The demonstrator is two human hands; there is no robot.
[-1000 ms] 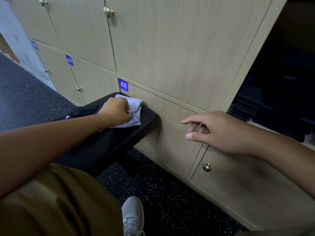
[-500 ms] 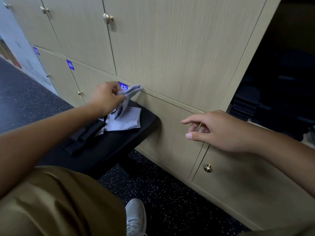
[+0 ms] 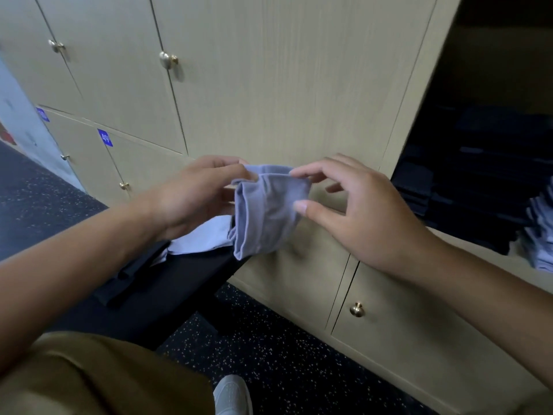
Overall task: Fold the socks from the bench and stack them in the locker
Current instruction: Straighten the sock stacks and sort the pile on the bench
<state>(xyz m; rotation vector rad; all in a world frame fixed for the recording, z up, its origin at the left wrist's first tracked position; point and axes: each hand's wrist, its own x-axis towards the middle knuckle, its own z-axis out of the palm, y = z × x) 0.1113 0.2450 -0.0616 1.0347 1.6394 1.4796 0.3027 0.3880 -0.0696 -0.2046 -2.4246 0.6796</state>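
We hold the light-blue sock (image 3: 269,211) in the air above the black bench (image 3: 179,283). Our left hand (image 3: 194,196) pinches its upper left edge; our right hand (image 3: 359,214) pinches its right edge. Folded socks (image 3: 538,235) lie in the open locker (image 3: 478,163), far right.

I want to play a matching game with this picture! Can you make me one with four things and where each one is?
Things:
1. blue sock
2. white sock
3. white shoe
4. stack of socks

Places:
A. on the speckled floor
B. inside the open locker at the right
C. held up between the left hand and right hand
D. lying on the black bench

Pairs: 1-C, 2-D, 3-A, 4-B
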